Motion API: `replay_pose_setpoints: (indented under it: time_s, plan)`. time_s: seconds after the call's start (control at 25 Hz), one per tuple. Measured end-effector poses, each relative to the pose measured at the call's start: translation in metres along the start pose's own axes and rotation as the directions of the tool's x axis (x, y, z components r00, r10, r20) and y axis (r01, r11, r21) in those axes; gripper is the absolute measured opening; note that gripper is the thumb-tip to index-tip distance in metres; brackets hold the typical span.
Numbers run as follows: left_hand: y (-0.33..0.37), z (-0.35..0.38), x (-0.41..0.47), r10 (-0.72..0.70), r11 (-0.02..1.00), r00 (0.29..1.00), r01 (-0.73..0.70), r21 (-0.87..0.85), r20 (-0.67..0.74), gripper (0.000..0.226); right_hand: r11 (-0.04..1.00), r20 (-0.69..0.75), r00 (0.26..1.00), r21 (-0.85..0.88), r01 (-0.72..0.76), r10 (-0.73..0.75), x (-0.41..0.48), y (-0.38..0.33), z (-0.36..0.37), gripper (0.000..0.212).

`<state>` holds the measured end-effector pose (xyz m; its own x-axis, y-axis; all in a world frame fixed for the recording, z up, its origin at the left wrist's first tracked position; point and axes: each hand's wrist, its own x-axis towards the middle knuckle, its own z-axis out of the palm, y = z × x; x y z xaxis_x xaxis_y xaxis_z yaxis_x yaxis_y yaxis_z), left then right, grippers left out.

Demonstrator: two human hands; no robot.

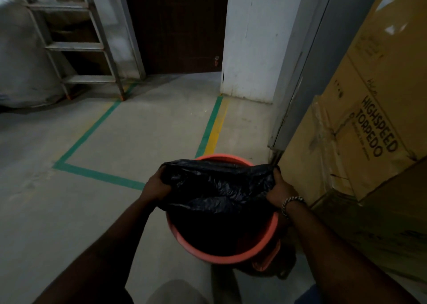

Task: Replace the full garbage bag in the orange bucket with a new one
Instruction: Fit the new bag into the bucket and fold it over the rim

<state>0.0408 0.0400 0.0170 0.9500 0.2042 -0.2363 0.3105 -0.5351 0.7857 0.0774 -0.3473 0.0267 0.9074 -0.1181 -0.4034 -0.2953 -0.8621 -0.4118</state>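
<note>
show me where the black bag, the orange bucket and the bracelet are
black garbage bag [217, 188], head view, on the crinkled plastic at its middle
orange bucket [221, 258], head view, on the near rim
bracelet [291, 199], head view, on the links across the wrist

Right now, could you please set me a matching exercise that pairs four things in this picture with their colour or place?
Things:
1. bag
2. bucket
3. ladder
4. cardboard box

Descriptions:
A. stands at the far left, feet on the floor
B. orange, on the floor near the person
C. on the right, with printed lettering
D. black, gripped by the left hand and the right hand

Pairs: 1-D, 2-B, 3-A, 4-C
</note>
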Motion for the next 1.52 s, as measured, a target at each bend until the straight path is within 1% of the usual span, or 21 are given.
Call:
replay_pose_setpoints:
  time_s: [0.16, 0.32, 0.4, 0.48, 0.6, 0.68, 0.72, 0.76, 0.8, 0.84, 0.88, 0.96, 1.04, 1.16, 1.24, 1.28, 1.32, 1.36, 1.4, 1.48, 1.52]
  plan:
    - [0.014, -0.001, 0.004, 0.126, 0.974, 0.991, -0.133, 0.183, 0.05, 0.061, 0.985, 0.061, 0.988, -0.093, 0.147, -0.142, 0.011, -0.002, -0.005, 0.087]
    - [0.025, 0.0, 0.028, 0.174, 0.985, 0.979, -0.173, 0.015, -0.104, 0.06, 0.941, -0.079, 0.953, 0.152, 0.302, -0.293, 0.027, -0.009, -0.014, 0.097]
    - [0.027, 0.004, 0.044, 0.137, 0.985, 0.981, -0.149, -0.088, -0.137, 0.081, 0.93, -0.162, 0.97, 0.292, 0.223, -0.182, 0.049, -0.018, -0.012, 0.096]
    - [0.025, 0.01, 0.058, 0.008, 0.999, 0.992, -0.012, -0.031, -0.123, 0.094, 0.873, -0.127, 0.987, 0.487, -0.024, 0.098, 0.071, -0.018, -0.005, 0.089]
    - [0.003, 0.012, 0.073, -0.324, 0.942, 0.946, 0.325, 0.079, -0.029, 0.083, 0.924, -0.011, 0.975, 0.324, -0.205, 0.221, 0.089, -0.01, -0.008, 0.038]
    - [-0.011, 0.009, 0.065, -0.221, 0.957, 0.975, 0.219, 0.192, -0.014, 0.052, 0.98, 0.102, 0.977, -0.078, -0.181, 0.189, 0.078, -0.01, -0.015, 0.033]
    - [-0.017, 0.013, 0.062, -0.266, 0.945, 0.961, 0.244, 0.217, 0.078, 0.039, 0.944, 0.164, 0.968, -0.3, -0.135, 0.19, 0.064, -0.014, -0.019, 0.036]
    - [-0.028, 0.012, 0.064, -0.11, 0.944, 0.987, 0.068, 0.322, 0.115, 0.034, 0.918, 0.183, 0.973, -0.391, -0.061, 0.143, 0.058, -0.014, -0.02, 0.039]
    - [-0.029, 0.008, 0.057, -0.094, 0.937, 0.989, 0.049, 0.346, 0.114, 0.033, 0.919, 0.174, 0.981, -0.394, -0.012, 0.088, 0.054, -0.013, -0.02, 0.04]
    - [-0.028, 0.003, 0.054, -0.24, 0.92, 0.963, 0.186, 0.344, 0.122, 0.034, 0.942, 0.147, 0.987, -0.337, -0.015, 0.069, 0.049, -0.012, -0.018, 0.043]
    - [-0.03, -0.001, 0.055, -0.285, 0.934, 0.954, 0.254, 0.253, 0.096, 0.037, 0.969, 0.119, 0.992, -0.247, -0.019, 0.05, 0.042, -0.012, -0.016, 0.05]
    - [-0.031, 0.0, 0.047, -0.203, 0.963, 0.978, 0.191, 0.193, 0.046, 0.041, 0.992, -0.013, 0.993, -0.058, -0.115, 0.114, 0.034, -0.007, -0.013, 0.078]
    - [-0.023, -0.002, 0.037, -0.359, 0.928, 0.932, 0.361, -0.089, 0.045, 0.039, 0.977, -0.136, 0.978, -0.12, -0.175, 0.159, 0.006, -0.014, -0.01, 0.094]
    - [-0.012, -0.003, 0.017, -0.354, 0.922, 0.935, 0.342, -0.184, -0.033, 0.034, 0.938, -0.407, 0.895, -0.344, 0.033, -0.181, -0.046, -0.039, 0.007, 0.071]
    - [-0.002, -0.002, -0.006, -0.351, 0.915, 0.935, 0.333, -0.227, -0.044, 0.034, 0.961, -0.384, 0.882, -0.146, 0.234, -0.273, -0.08, -0.057, 0.031, 0.041]
    - [-0.002, 0.001, -0.017, -0.32, 0.913, 0.947, 0.301, -0.275, -0.023, 0.033, 0.961, -0.306, 0.929, 0.112, 0.252, -0.208, -0.095, -0.063, 0.045, 0.025]
    - [0.002, 0.004, -0.033, -0.318, 0.881, 0.947, 0.312, -0.355, 0.043, 0.03, 0.884, -0.134, 0.987, 0.446, 0.144, -0.093, -0.108, -0.068, 0.059, 0.012]
    - [0.0, 0.01, -0.043, -0.328, 0.812, 0.94, 0.332, -0.48, 0.094, 0.025, 0.709, 0.105, 0.994, 0.7, -0.084, 0.014, -0.12, -0.073, 0.072, 0.007]
    - [0.004, 0.017, -0.054, -0.4, 0.688, 0.898, 0.427, -0.587, 0.185, 0.018, 0.479, 0.334, 0.942, 0.82, -0.313, 0.045, -0.128, -0.078, 0.082, 0.007]
    - [0.009, 0.032, -0.081, -0.408, 0.585, 0.844, 0.535, -0.61, 0.349, 0.015, 0.1, 0.564, 0.826, 0.822, -0.56, -0.006, -0.131, -0.077, 0.1, 0.021]
    - [0.009, 0.04, -0.086, -0.405, 0.546, 0.829, 0.558, -0.624, 0.387, 0.016, -0.001, 0.593, 0.805, 0.805, -0.593, -0.03, -0.129, -0.076, 0.106, 0.027]
